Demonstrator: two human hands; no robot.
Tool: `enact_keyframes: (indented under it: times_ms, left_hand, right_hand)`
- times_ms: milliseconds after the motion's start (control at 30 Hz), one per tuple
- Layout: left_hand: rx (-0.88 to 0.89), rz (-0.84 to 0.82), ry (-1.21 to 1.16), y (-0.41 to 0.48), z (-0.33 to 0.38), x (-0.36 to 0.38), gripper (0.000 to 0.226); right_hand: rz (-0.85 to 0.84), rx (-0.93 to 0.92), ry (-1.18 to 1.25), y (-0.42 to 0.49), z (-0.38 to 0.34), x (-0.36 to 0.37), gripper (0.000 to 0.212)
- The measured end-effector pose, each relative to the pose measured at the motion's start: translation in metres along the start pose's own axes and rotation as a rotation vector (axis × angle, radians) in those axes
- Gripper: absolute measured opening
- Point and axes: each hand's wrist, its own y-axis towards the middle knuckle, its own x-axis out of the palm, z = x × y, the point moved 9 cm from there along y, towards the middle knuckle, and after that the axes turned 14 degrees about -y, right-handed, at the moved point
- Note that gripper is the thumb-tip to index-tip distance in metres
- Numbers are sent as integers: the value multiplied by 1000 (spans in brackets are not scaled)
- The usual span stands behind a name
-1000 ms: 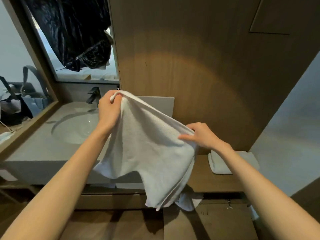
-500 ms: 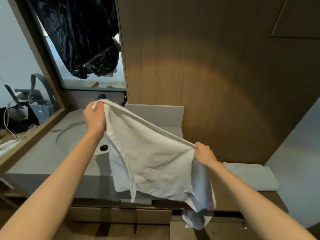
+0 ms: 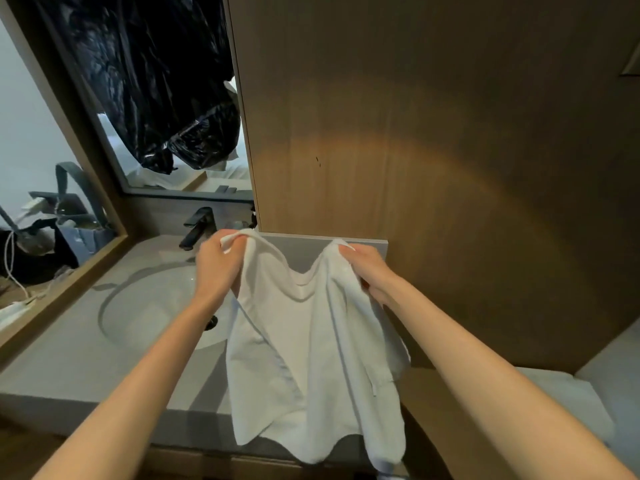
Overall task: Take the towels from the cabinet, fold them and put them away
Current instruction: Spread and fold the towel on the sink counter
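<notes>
White towel (image 3: 308,348), seemingly unlabelled, between hands (image 3: 294,268)

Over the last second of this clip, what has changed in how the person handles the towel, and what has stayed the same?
The right hand rose to the left hand's level and the two drew closer, so the white towel now sags between them instead of slanting taut. Both hands kept their grip on its top edge. The folded towel on the wooden shelf, the sink and the faucet stayed put.

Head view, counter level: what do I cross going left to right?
Sink basin → black faucet → left hand → white towel held up by both hands → right hand → folded towel on the wooden shelf at far right.
</notes>
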Motion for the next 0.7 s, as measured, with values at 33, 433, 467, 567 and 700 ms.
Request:
enact_keyframes:
  times_ms: [33,433,467,567,700]
  left_hand:
    - [0,-19,6,0,-7,6,14]
    - [-278,-522,245,-60,-171,94,18]
    - [-293,-576,251,-68,-181,101,18]
    - [-278,-658,277,-86,-206,113,24]
    - [-342,-702,259,-97,-230,114,21]
  right_hand:
    - [-34,3,-24,9,3,8,30]
    - [-82,-160,-782,18,117,52,24]
    - [-62,-147,-806,13,130,48,25]
    - [-231,-3,-946,-5,180,46,29]
    - [-424,106,-1089,-19,225,44,42]
